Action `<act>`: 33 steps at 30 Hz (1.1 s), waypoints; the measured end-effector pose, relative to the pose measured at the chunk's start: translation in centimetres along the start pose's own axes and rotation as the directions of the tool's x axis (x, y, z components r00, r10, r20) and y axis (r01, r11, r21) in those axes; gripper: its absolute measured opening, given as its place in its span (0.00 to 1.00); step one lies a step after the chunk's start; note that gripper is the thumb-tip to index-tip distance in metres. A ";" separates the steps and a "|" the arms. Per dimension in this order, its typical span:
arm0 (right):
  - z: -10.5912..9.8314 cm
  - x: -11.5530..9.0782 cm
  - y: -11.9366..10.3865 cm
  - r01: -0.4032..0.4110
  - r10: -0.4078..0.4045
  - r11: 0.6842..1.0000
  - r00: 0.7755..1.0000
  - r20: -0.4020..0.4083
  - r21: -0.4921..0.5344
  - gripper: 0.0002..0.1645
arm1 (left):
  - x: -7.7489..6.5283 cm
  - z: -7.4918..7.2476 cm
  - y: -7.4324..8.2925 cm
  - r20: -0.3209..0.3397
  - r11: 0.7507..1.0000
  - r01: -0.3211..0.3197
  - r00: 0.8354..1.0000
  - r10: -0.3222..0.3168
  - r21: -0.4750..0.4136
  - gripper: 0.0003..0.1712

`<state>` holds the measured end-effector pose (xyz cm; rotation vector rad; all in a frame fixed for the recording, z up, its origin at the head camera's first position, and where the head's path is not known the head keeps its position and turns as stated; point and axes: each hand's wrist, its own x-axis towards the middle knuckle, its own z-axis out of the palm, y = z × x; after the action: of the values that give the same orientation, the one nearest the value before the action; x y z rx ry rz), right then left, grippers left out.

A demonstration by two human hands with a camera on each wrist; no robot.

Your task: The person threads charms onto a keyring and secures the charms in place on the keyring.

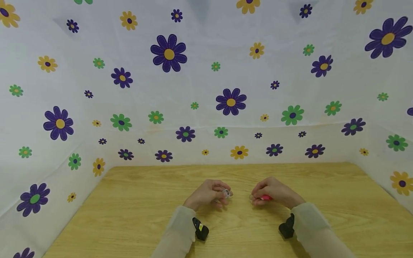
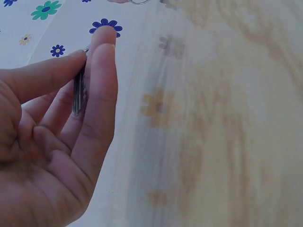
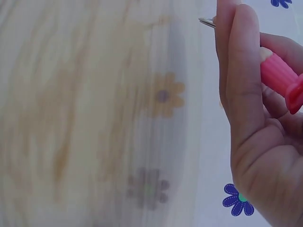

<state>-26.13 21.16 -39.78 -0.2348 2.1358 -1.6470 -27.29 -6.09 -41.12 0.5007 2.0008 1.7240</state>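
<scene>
Over the table (image 1: 161, 229), my left hand (image 1: 208, 193) pinches a silvery key (image 1: 227, 193) between thumb and fingers. In the left wrist view, the key's narrow grooved blade (image 2: 79, 92) points down behind the fingers. My right hand (image 1: 274, 191) holds a pink key ring charm (image 1: 266, 197), its ribbed body (image 3: 279, 73) showing past the fingers in the right wrist view. A thin metal ring (image 3: 207, 21) sticks out beyond the right fingertips. The hands are a short way apart, with the key and the ring facing each other across the gap.
A white cloth (image 1: 200, 82) printed with purple, green and yellow flowers stands behind the table and along both sides. Black wrist cameras (image 1: 201, 229) are strapped at both cuffs. The wooden tabletop is glossy and reflects the flowers.
</scene>
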 end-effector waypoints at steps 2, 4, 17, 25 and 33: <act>0.2 0.0 -0.1 0.001 -0.001 1.000 1.000 -0.002 0.016 0.10 | 0.0 0.1 0.0 -0.001 1.000 -0.005 1.000 0.005 0.006 0.14; 0.4 0.1 -0.2 0.005 -0.004 1.000 1.000 -0.008 0.022 0.11 | 0.1 0.2 0.0 -0.004 1.000 -0.006 1.000 0.006 0.012 0.14; 1.2 0.4 -0.4 0.010 -0.010 0.998 1.000 -0.001 0.063 0.12 | 0.1 1.0 0.3 -0.046 0.999 0.006 0.999 -0.004 0.034 0.12; 1.6 0.5 -0.6 0.005 -0.007 0.994 1.000 0.022 0.113 0.12 | 0.1 1.3 0.3 -0.090 0.999 0.041 0.995 -0.038 0.034 0.10; 2.2 0.8 -0.7 0.023 -0.028 0.991 0.999 0.032 0.131 0.12 | 0.3 1.5 0.4 -0.080 0.998 0.051 0.996 -0.047 0.047 0.11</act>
<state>-25.96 18.69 -39.76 -0.2486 1.9992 -1.7767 -26.74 -4.61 -40.89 0.4018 2.0969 1.6939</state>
